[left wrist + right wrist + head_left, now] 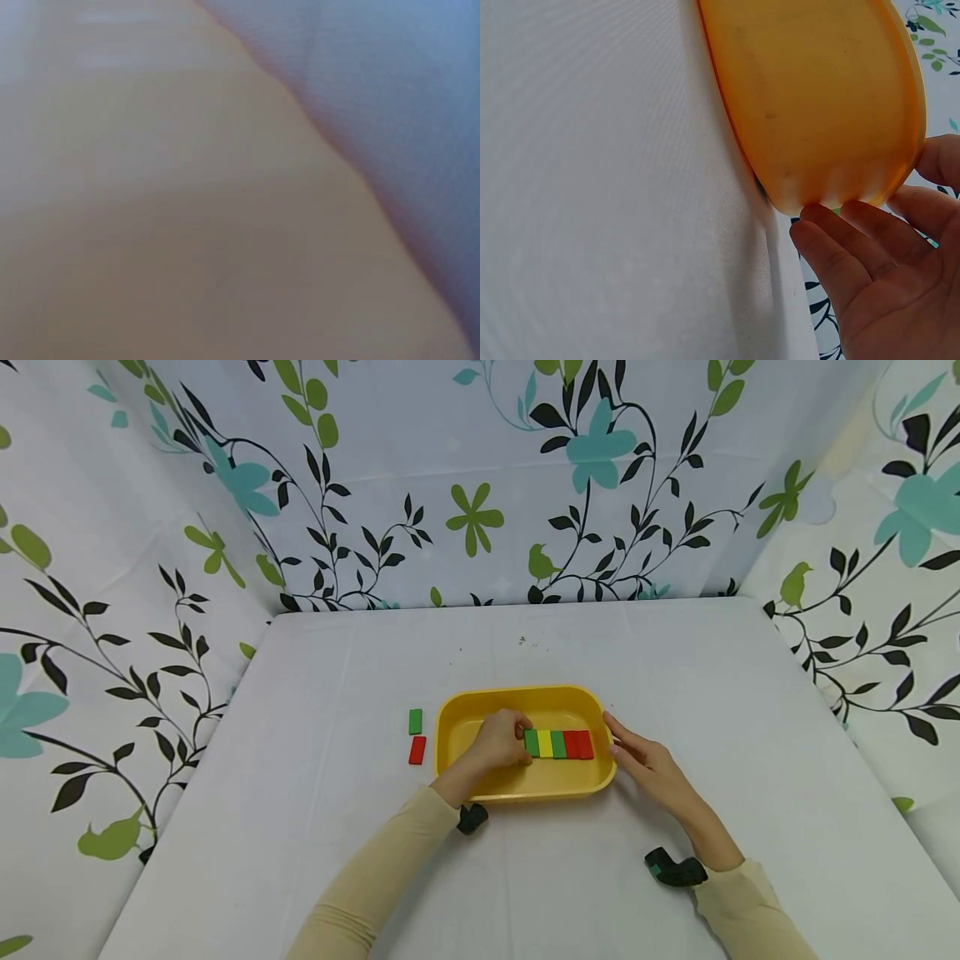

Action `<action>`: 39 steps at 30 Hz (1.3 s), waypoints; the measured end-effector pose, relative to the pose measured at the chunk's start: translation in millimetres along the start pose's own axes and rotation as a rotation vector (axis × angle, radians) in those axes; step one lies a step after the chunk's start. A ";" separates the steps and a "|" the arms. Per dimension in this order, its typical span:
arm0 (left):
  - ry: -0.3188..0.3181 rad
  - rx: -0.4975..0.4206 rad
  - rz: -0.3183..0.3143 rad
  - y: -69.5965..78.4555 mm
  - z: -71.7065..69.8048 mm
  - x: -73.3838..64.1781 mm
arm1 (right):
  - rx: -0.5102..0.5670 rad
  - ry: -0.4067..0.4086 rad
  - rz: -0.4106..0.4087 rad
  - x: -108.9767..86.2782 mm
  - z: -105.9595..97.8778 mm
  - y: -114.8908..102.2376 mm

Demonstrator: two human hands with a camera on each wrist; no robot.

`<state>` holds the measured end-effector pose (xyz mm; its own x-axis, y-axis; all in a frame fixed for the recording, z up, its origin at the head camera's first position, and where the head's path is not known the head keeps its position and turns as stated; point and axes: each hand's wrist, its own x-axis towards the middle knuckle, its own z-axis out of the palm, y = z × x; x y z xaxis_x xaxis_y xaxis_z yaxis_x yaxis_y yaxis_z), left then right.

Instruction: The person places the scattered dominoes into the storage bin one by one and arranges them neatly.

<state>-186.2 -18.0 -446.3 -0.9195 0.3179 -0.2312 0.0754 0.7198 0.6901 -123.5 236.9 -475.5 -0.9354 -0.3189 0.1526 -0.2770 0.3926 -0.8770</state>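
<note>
Row of tiles [558,744]: inside yellow tray [555,782], between both hands; long axis running from left hand toward right.
Left hand [498,742]: nearer, right at row's left end; curled, thumb and fingertips pinching end green tile [532,743].
Right hand [654,770]: fingers nearly straight, touching outside of tray, past row's red end.
Loose green tile [416,721], loose red tile [417,750]: outside tray, left of left hand.
</note>
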 end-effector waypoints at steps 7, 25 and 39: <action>-0.009 -0.005 0.008 0.3 0.6 -0.2 | 0.007 -0.003 0.006 0.5 0.8 0.0; 0.054 -0.036 0.129 -2.3 -2.1 -5.5 | 0.013 0.002 -0.003 -0.6 -0.5 2.2; 0.319 -0.336 0.380 -9.1 -60.9 -61.7 | 0.025 0.001 0.002 -1.3 0.3 4.0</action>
<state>-153.6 -81.7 -396.5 -0.9263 0.2767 0.2557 0.3433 0.3405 0.8753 -123.3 238.6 -479.3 -0.9362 -0.3170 0.1514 -0.2694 0.3711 -0.8886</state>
